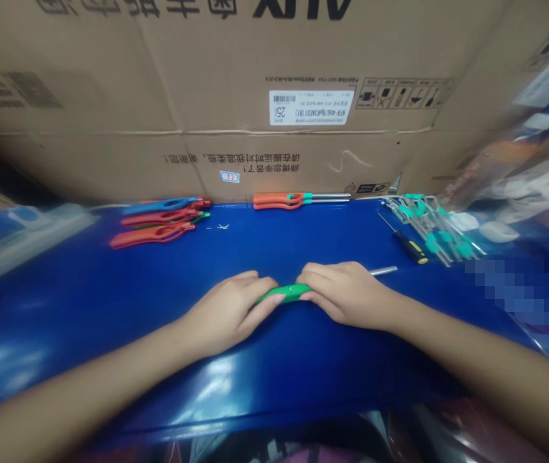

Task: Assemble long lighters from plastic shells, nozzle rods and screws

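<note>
Over the middle of the blue table, a green long-nosed lighter point(292, 293) is held lengthwise between both my hands. My left hand point(238, 305) is closed around its handle end, the thumb lying along the green body. Closed on the other end is my right hand point(339, 289), and the metal tube sticks out beyond its fingers to the right. My fingers hide much of the lighter.
Blue, red and green lighter handles point(159, 222) lie at the back left. Orange lighters with metal tubes point(279, 200) rest against the cardboard box point(207, 83). A screwdriver point(412, 247) lies at the right beside a pile of metal tubes with teal parts point(431, 228).
</note>
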